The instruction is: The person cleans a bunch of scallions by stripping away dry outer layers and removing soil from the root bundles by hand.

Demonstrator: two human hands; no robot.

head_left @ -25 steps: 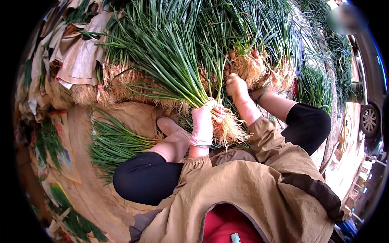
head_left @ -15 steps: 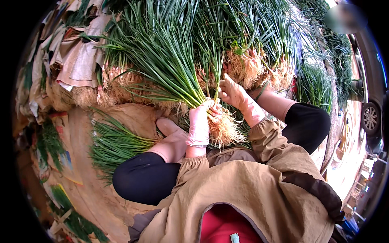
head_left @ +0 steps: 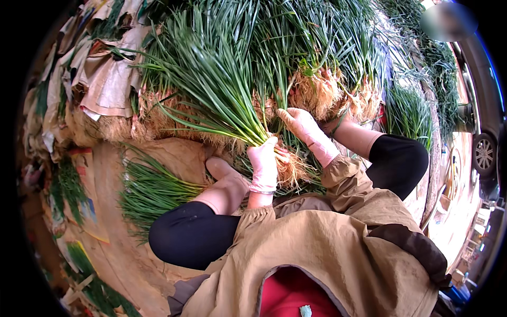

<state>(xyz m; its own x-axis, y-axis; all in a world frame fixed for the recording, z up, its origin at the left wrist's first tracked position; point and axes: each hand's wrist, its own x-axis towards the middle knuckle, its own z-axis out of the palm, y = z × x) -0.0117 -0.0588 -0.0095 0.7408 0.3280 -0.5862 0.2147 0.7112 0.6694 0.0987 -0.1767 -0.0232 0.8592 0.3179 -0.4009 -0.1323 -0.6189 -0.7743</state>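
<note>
My left hand (head_left: pixel 263 166), in a pale pink glove, is closed round a bunch of long green leafy stalks (head_left: pixel 240 116) with pinkish bulbs and pale stringy roots (head_left: pixel 291 170) hanging at its right. Up and to the right of it, my gloved right hand (head_left: pixel 299 127) has its fingers curled at a thin upright stalk just above those roots, apparently pinching it. A heap of similar plants (head_left: pixel 317 31) lies beyond both hands, with big root clumps (head_left: pixel 315 95) toward me. Another bunch of greens (head_left: pixel 158 195) lies beside my left leg.
Folded old sacks (head_left: pixel 105 84) are piled at the far left. Brown sheeting (head_left: pixel 100 211) with scattered greens is under me. My bent legs (head_left: pixel 182 232) frame the hands. Loose greens (head_left: pixel 441 100) lie along the right, beside a pale strip and a parked car (head_left: pixel 484 153).
My right hand has moved left and slightly down to the stalk beside the held bunch. My left hand and its bunch have shifted a little downward.
</note>
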